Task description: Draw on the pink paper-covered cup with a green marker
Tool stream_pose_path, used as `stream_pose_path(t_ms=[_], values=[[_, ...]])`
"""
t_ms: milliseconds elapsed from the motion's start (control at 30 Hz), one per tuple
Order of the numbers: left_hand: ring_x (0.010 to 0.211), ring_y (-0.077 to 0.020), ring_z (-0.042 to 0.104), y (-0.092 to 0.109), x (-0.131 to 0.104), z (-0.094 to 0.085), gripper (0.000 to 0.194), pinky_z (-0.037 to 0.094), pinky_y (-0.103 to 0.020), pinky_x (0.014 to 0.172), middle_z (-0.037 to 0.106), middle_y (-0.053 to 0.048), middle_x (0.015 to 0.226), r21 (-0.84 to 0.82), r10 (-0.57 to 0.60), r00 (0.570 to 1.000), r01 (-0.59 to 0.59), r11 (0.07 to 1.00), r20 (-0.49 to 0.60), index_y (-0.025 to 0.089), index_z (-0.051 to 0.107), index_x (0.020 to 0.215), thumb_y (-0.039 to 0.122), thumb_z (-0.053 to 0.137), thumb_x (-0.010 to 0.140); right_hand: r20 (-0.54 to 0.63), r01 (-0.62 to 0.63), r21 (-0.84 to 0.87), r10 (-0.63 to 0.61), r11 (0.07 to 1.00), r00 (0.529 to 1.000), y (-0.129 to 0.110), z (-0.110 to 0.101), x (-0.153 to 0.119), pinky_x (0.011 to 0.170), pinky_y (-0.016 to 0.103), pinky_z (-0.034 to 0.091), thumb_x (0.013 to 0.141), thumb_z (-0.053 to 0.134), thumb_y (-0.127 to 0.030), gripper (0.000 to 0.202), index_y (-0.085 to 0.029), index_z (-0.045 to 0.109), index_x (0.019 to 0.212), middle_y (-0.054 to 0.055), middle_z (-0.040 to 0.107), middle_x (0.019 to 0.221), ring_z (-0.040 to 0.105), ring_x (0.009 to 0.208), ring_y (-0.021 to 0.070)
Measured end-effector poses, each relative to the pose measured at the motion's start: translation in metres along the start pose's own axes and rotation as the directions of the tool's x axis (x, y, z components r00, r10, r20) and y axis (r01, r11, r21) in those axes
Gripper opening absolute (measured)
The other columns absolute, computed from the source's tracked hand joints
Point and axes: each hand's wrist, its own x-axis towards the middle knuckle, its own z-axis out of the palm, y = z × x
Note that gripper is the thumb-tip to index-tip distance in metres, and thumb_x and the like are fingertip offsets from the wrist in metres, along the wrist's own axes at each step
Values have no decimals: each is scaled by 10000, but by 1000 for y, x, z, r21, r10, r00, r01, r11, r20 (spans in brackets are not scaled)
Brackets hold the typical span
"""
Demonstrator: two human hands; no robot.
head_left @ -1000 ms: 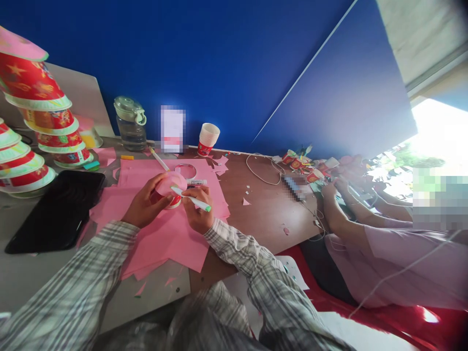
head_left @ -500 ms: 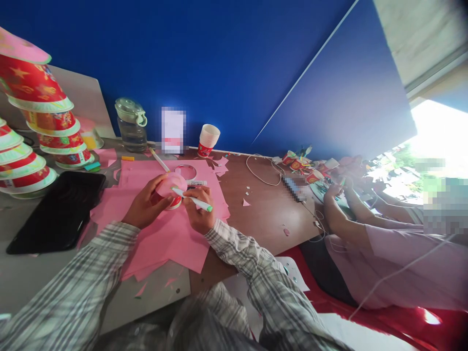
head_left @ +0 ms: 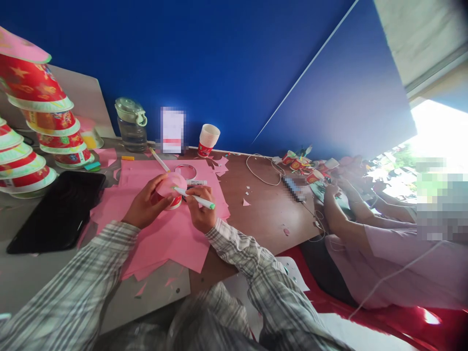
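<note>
My left hand (head_left: 149, 202) is wrapped round a red paper cup (head_left: 174, 203) whose upper end is covered with pink paper (head_left: 171, 184). In my right hand (head_left: 201, 208) is a white marker with a green end (head_left: 199, 198), its tip at the pink paper. Both hands are over a pile of pink paper sheets (head_left: 161, 253). Just beyond the cup lie a roll of tape (head_left: 185, 171), a white tube or marker (head_left: 196, 183) and a pale pen or brush (head_left: 159, 160).
Stacks of red paper cups (head_left: 62, 119) stand at the left, near a black phone or tablet (head_left: 54, 212). A water jug (head_left: 130, 126) and white cups (head_left: 209, 139) stand by the blue partition (head_left: 219, 63). To the right, a co-worker's arms (head_left: 340, 209) rest near scattered cups and cables.
My right hand and the marker have shifted slightly to the right and down along the pink paper. My left hand stays in place. The co-worker's hands moved a little.
</note>
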Motion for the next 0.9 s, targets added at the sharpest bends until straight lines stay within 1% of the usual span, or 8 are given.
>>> stream_pose_path(t_ms=[133,233,333,400,500,633,733,900], values=[[1092,-227,438,1,0,0,679,365,-399,887,442,-106,1233,2,4,1000,-4,1000,-4,180,341,1221,457,544,635,-2,0,44,0,999,1000,1,-1,-1,822,348,467,830,493,-240,113,-175,578,867,42,642,795,602,793,157],[1097,-231,432,3,0,-1,664,361,-416,888,447,-102,1230,65,27,1000,-26,998,-15,183,345,1217,463,528,644,-38,-51,158,57,986,998,4,-2,-1,782,331,491,846,467,-272,151,-176,574,894,54,632,826,607,824,160],[1101,-231,425,3,0,-1,665,346,-424,900,450,-103,1226,112,59,998,-56,992,-16,174,347,1214,468,521,644,-58,-106,298,128,949,990,8,-1,-1,643,298,502,885,374,-303,257,-164,502,1060,39,603,748,574,644,125],[1112,-230,416,1,1,-1,683,343,-415,905,436,-108,1238,112,62,998,-60,992,-18,175,336,1222,472,527,638,-49,-136,324,160,936,986,10,1,0,601,284,496,897,342,-298,298,-153,451,1133,33,590,732,541,576,106],[1151,-237,376,-5,1,0,742,322,-406,924,392,-110,1273,98,77,997,-74,992,-24,190,309,1242,482,556,606,-63,-117,247,137,962,989,10,2,-1,736,316,519,884,382,-266,258,-175,485,1102,61,608,867,601,753,133],[1190,-269,315,-10,0,1,892,312,-420,926,300,-128,1323,100,59,998,-55,993,-38,200,210,1288,476,613,542,-27,9,107,-6,994,1000,8,-1,-1,929,367,471,856,424,-208,236,-210,512,1075,66,610,1024,579,1003,176],[1173,-279,330,-8,0,3,951,341,-424,899,285,-142,1318,105,7,998,-2,995,-56,199,162,1299,442,644,516,24,64,43,-65,997,998,9,-2,-2,965,383,453,834,447,-178,296,-210,484,1126,70,606,1078,551,1056,192],[1131,-263,386,-5,-1,3,929,383,-413,862,333,-135,1283,-21,-11,1000,11,1000,0,204,127,1305,400,631,549,68,113,-65,-109,991,992,14,1,-4,982,398,427,809,477,-166,314,-204,494,1121,62,620,1074,526,1070,208]])
